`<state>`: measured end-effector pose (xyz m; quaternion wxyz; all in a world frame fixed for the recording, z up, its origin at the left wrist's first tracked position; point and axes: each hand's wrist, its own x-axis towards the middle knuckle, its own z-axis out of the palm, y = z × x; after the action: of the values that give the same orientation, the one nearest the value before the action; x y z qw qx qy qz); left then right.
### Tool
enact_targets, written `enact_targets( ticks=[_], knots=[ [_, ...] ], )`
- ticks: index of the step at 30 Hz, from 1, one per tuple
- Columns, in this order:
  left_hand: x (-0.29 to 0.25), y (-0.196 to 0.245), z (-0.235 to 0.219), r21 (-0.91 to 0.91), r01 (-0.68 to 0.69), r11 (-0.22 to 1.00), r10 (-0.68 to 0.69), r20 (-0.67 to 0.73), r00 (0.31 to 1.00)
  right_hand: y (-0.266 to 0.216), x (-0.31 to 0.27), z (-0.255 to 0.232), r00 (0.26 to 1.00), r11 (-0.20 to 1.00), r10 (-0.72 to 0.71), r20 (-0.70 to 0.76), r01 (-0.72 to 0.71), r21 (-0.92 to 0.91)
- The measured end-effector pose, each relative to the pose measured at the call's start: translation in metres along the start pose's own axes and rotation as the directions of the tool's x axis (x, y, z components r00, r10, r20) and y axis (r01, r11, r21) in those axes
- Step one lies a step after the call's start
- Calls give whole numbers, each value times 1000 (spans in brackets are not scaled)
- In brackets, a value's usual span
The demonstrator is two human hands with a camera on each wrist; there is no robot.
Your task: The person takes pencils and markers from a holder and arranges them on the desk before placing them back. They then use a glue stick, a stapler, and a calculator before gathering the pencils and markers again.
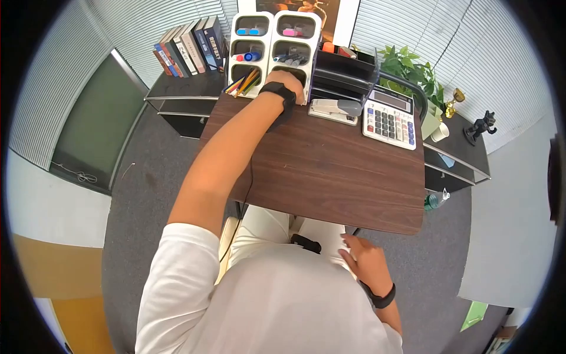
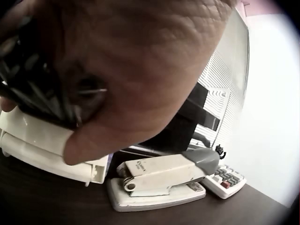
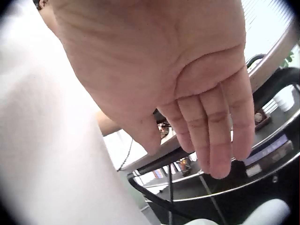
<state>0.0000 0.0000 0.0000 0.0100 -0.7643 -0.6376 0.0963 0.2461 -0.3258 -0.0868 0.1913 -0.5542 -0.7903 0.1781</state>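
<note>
My left hand (image 1: 287,82) reaches to the lower right compartment of the white desk organizer (image 1: 272,36). In the left wrist view, its thumb (image 2: 86,147) lies over the compartment's white front ledge (image 2: 42,154). Dark glossy items (image 2: 42,89) show beneath the palm, and a fingertip appears at the far left edge. The other fingers are hidden, so I cannot tell whether they grip those items. Beside this hand lies a white and grey stapler (image 1: 336,110). My right hand (image 1: 368,264) hangs by my thigh below the desk edge, fingers loosely extended and nothing in it.
Colored pencils (image 1: 243,84) stand in the lower left compartment; markers (image 1: 250,32) fill others. A black tray rack (image 1: 342,76) and calculator (image 1: 390,118) sit to the right on the brown desk (image 1: 330,171). Books (image 1: 188,48), a plant (image 1: 407,65) and a green bottle (image 1: 433,200) are around it.
</note>
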Motion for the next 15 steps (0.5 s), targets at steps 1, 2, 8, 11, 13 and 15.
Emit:
enact_targets(
  ticks=[1, 2, 8, 11, 13, 15],
  knots=[
    [7, -6, 8, -6, 2, 1000, -2, -44, 999, -6, 9, 4, 996, 994, -90, -7, 90, 56],
    [14, -12, 17, -14, 2, 1000, -3, -87, 996, -10, 17, 8, 984, 978, -177, -18, 178, 108],
    [-66, -31, 13, -109, -100, 989, 64, -295, 953, -7, 10, -4, 983, 967, -167, -79, 179, 182],
    [-150, -32, 12, -164, -141, 976, 69, -382, 922, 3, 13, -2, 969, 954, -154, -193, 197, 227],
    [-194, -14, 21, -229, -173, 958, 71, -395, 916, 2, 20, -5, 975, 953, -127, -181, 170, 250],
    [-217, 11, 27, -320, -155, 935, 70, -260, 963, 1, 27, -5, 980, 941, -107, -171, 155, 300]
  ],
)
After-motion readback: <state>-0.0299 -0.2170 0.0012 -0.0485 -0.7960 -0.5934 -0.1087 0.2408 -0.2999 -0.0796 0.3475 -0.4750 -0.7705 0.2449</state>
